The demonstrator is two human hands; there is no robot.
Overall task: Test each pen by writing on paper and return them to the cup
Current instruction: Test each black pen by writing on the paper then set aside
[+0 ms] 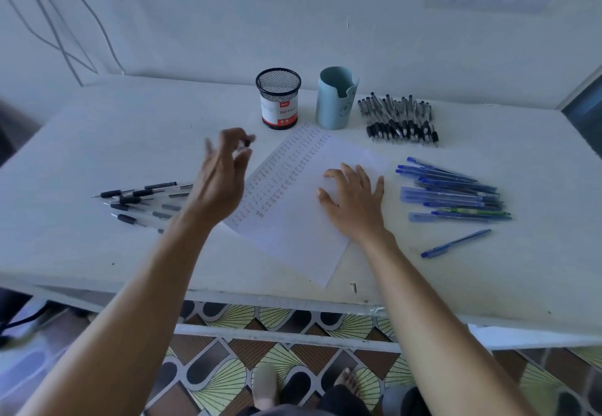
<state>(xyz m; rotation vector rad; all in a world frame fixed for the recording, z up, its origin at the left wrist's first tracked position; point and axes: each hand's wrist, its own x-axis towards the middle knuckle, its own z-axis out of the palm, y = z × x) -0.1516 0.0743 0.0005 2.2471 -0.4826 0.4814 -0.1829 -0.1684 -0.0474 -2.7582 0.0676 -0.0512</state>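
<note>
A white paper [293, 229] with columns of handwritten "Test" words lies at the table's middle. My right hand [355, 200] rests flat on it with fingers spread. My left hand [221, 177] is raised above the paper's left edge, blurred, and its fingertips pinch a black pen [248, 142] of which only a dark end shows. Behind the paper stand a black mesh cup [278, 99] and a light blue cup [335, 99]. Several black pens [143, 200] lie loose to the left, partly hidden by my left arm.
A pile of black pens [400, 119] lies at the back right. Several blue pens [452, 194] lie right of the paper, with a single blue pen [456, 243] nearer me. The table's front edge [293, 298] is close; tiled floor shows below.
</note>
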